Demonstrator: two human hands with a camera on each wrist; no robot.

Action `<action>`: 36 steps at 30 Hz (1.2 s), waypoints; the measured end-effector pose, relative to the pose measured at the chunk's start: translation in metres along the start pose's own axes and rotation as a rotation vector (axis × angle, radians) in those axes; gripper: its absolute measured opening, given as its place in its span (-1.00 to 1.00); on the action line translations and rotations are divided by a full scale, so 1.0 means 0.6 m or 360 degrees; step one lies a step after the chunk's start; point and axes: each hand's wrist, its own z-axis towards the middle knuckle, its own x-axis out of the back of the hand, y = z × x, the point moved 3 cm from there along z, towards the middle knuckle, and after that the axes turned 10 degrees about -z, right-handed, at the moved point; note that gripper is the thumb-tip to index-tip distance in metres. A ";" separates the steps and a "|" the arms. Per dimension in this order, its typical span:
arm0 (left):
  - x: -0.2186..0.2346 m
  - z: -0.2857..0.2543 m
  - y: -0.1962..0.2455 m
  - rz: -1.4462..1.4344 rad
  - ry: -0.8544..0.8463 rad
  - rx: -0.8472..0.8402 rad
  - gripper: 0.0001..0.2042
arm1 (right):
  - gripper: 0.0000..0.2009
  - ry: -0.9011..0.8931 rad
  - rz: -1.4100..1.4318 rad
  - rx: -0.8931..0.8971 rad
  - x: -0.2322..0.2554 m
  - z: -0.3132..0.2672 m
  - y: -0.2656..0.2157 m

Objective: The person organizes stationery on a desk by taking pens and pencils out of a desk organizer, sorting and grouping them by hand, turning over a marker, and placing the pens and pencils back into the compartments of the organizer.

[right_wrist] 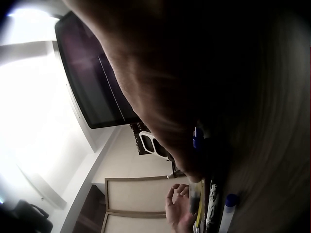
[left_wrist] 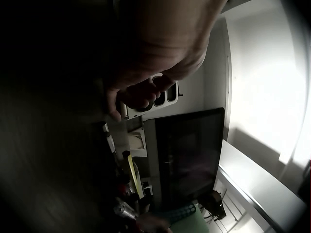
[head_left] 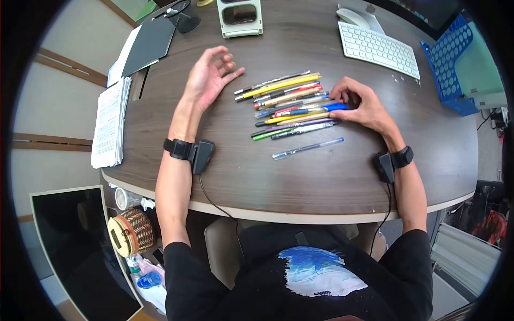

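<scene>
Several pens and pencils lie side by side on the desk, among them a yellow pencil (head_left: 278, 85) and a purple one (head_left: 292, 127). One clear pen with a blue tip (head_left: 308, 148) lies apart, nearer the desk's front edge. At the right ends of the row, the right hand (head_left: 364, 107) has thumb and fingers curled round a blue-capped pen (head_left: 334, 107). Left of the row, the left hand (head_left: 209, 77) rests on its side with relaxed, slightly bent fingers and holds nothing. The right wrist view shows the right hand (right_wrist: 155, 107) dark, its fingertips partly hidden.
A white keyboard (head_left: 377, 47) and mouse (head_left: 353, 17) are at the back right, beside a blue basket (head_left: 450, 64). A white stand (head_left: 240, 18) is at the back. Paper stacks (head_left: 110, 125) and a dark folder (head_left: 150, 45) lie at the left edge.
</scene>
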 end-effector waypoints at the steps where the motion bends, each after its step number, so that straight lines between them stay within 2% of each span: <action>1: 0.007 0.004 -0.003 0.0008 -0.0043 0.0013 -0.84 | -0.67 -0.0011 0.0022 -0.0040 0.000 0.006 -0.002; 6: 0.024 -0.001 -0.008 0.0209 -0.0226 0.0011 -0.83 | -0.74 -0.0039 0.0055 -0.0139 -0.001 0.011 -0.001; 8: 0.014 -0.005 -0.013 0.0458 -0.0255 0.0034 -0.76 | -0.75 -0.0053 0.0023 -0.0118 -0.010 0.012 0.001; 10: 0.015 -0.003 -0.015 0.0527 -0.0360 0.0000 -0.70 | -0.77 0.0034 0.0203 -0.0137 -0.021 0.013 0.007; 12: 0.001 -0.011 -0.019 0.0980 -0.0424 -0.0091 -0.69 | -0.76 0.0049 0.0147 -0.0062 -0.020 0.016 -0.004; 14: 0.001 -0.011 -0.019 0.1002 -0.0428 -0.0113 -0.69 | -0.73 -0.0069 -0.0048 -0.0279 -0.018 0.015 -0.032; 16: 0.000 -0.012 -0.019 0.1016 -0.0368 -0.0072 -0.70 | -0.70 -0.0104 -0.0158 -0.0182 -0.016 0.014 -0.043; 18: 0.005 -0.006 -0.018 0.0958 -0.0367 -0.0101 -0.71 | -0.61 -0.0015 -0.0175 -0.0006 -0.014 0.015 -0.067; 19: 0.009 -0.006 -0.021 0.0944 -0.0371 -0.0106 -0.72 | -0.31 0.0064 -0.0453 0.0025 0.004 0.009 -0.073; 20: 0.010 -0.004 -0.022 0.0942 -0.0376 -0.0117 -0.72 | -0.31 0.0056 -0.0461 0.0022 0.004 0.007 -0.077; 22: 0.003 -0.001 -0.026 0.0962 -0.0329 -0.0089 -0.73 | 0.01 0.0157 -0.0483 0.0193 0.010 0.004 -0.084; 23: 0.003 -0.001 -0.024 0.0958 -0.0344 -0.0110 -0.73 | 0.23 0.0048 -0.0535 0.0288 -0.002 0.008 -0.081; 24: 0.003 -0.004 -0.024 0.0955 -0.0354 -0.0128 -0.73 | 0.23 0.0041 -0.0533 0.0292 -0.011 0.011 -0.094; 26: 0.003 -0.007 -0.023 0.0961 -0.0335 -0.0123 -0.73 | 0.29 -0.0252 -0.0905 0.0574 -0.047 0.020 -0.139; 27: 0.002 -0.005 -0.021 0.0967 -0.0326 -0.0125 -0.72 | 0.34 -0.0388 -0.1040 0.0596 -0.066 0.025 -0.140; 32: 0.001 -0.003 -0.023 0.0905 -0.0329 -0.0128 -0.72 | 0.31 -0.0377 -0.1049 0.0617 -0.082 0.092 -0.119; 34: 0.000 -0.003 -0.020 0.0793 -0.0279 -0.0188 -0.72 | 0.27 -0.0360 -0.1086 0.0546 -0.080 0.121 -0.110; 36: 0.002 -0.003 -0.016 0.0785 -0.0221 -0.0271 -0.74 | 0.21 -0.0313 -0.1150 0.0605 -0.075 0.139 -0.117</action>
